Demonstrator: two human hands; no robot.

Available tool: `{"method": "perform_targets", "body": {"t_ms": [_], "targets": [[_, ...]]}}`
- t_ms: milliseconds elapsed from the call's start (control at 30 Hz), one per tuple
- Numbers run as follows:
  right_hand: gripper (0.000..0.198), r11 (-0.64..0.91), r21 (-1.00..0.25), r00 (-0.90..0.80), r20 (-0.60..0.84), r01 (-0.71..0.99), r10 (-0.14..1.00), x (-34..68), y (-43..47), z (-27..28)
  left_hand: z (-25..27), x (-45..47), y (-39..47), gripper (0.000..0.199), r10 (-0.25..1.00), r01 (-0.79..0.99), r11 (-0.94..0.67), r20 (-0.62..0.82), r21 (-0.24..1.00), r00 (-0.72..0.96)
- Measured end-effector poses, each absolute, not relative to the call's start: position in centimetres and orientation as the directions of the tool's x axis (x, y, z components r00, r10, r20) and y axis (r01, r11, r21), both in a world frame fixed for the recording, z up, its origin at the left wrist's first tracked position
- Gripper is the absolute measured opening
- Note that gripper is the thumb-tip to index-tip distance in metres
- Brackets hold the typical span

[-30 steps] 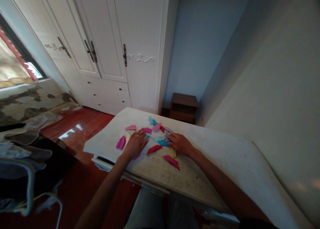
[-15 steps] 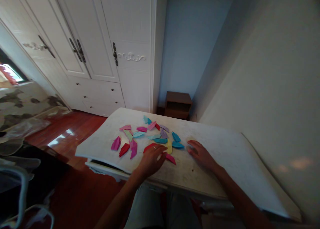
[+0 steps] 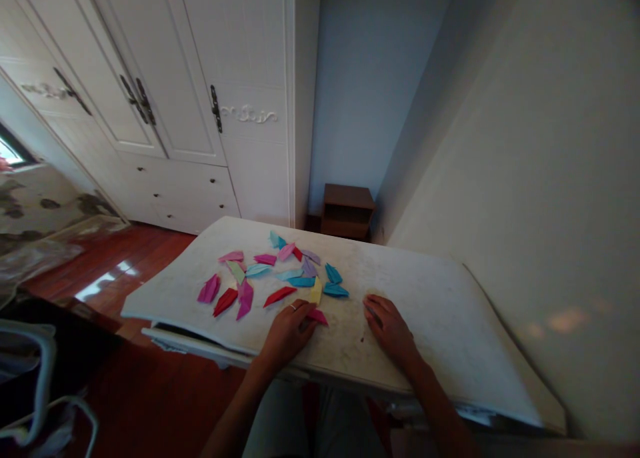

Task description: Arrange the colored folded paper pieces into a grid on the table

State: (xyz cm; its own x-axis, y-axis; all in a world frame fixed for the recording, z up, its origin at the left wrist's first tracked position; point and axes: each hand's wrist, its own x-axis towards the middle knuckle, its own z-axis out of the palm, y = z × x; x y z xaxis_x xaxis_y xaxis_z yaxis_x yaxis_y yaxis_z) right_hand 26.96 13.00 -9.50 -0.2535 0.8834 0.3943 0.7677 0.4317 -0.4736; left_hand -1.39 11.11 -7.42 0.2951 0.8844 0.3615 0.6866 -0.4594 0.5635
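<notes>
My left hand (image 3: 290, 329), with a ring on one finger, is closed at the near end of a magenta folded paper piece (image 3: 319, 317) lying on the white table. Just beyond its fingers are a yellow folded piece (image 3: 316, 291) and a red one (image 3: 279, 297). My right hand (image 3: 391, 330) rests on the tabletop to the right, fingers loosely bent and apart from the thumb, holding nothing I can see. Nearest to it are two blue folded pieces (image 3: 335, 290). Further left lie several more folded papers in pink, red, green, light blue and purple.
The white table (image 3: 425, 278) runs along a wall on the right. Its drawer (image 3: 195, 338) is partly pulled out at the front left. Behind stand a white wardrobe (image 3: 260, 158) and a small brown cabinet (image 3: 349, 198). A pale curved frame (image 3: 47, 365) is at lower left.
My left hand has shifted off the red piece, uncovering it, and its fingers have come to the magenta piece. My right hand's fingers have bent inward. The view has turned slightly right.
</notes>
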Motion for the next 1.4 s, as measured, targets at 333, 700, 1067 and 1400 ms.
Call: {"method": "perform_targets", "body": {"t_ms": [333,700,1067,1400], "targets": [[0.035,0.446,-0.441,-0.262,0.417,0.779,0.870,26.9,12.9,-9.7,-6.9,-1.4,10.5,0.032,0.920,0.606,-0.358,0.379,0.710,0.099],[0.032,0.543,-0.521,-0.396,0.374,0.659,0.839,20.3,9.9,-7.6,-7.2,-2.5,11.0,0.031,0.957,0.245,-0.150,0.203,0.958,-0.206],[0.016,0.559,-0.416,-0.499,0.254,0.717,0.829,17.3,12.2,-6.1,-6.6,-2.6,11.1,0.033,0.963,0.117,-0.092,0.118,0.989,-0.243],[0.032,0.570,-0.526,-0.447,0.354,0.631,0.822,17.7,12.5,-6.5,-6.1,-2.5,11.2,0.034,0.966,0.062,-0.099,0.111,0.993,-0.234]]}}
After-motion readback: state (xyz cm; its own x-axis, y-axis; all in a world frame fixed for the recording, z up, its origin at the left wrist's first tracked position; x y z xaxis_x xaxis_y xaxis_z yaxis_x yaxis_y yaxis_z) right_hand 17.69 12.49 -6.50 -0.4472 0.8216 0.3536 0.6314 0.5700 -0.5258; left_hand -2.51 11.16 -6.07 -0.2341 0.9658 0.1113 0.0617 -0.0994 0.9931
